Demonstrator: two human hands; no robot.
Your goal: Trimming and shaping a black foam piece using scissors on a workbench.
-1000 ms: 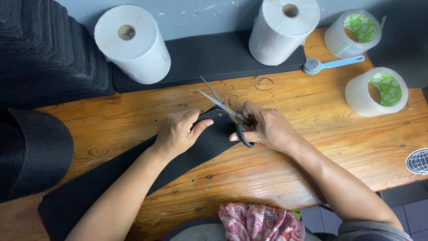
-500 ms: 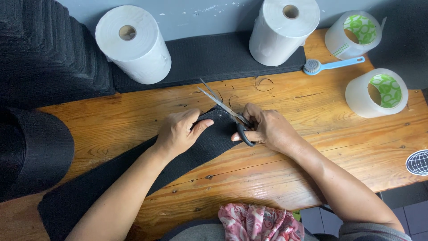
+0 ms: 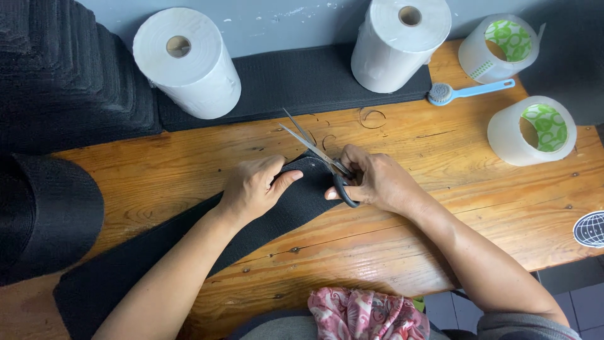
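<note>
My right hand (image 3: 377, 182) grips the scissors (image 3: 318, 153), blades open toward 10 o'clock, unchanged. My left hand (image 3: 251, 189) keeps pressing the black fabric strip (image 3: 189, 252) flat.

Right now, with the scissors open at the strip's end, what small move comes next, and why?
Probably close the scissors: the blades stand open over the rounded end of the black strip, the left hand pins the strip flat on the wooden table, and the right hand grips the handles.
</note>
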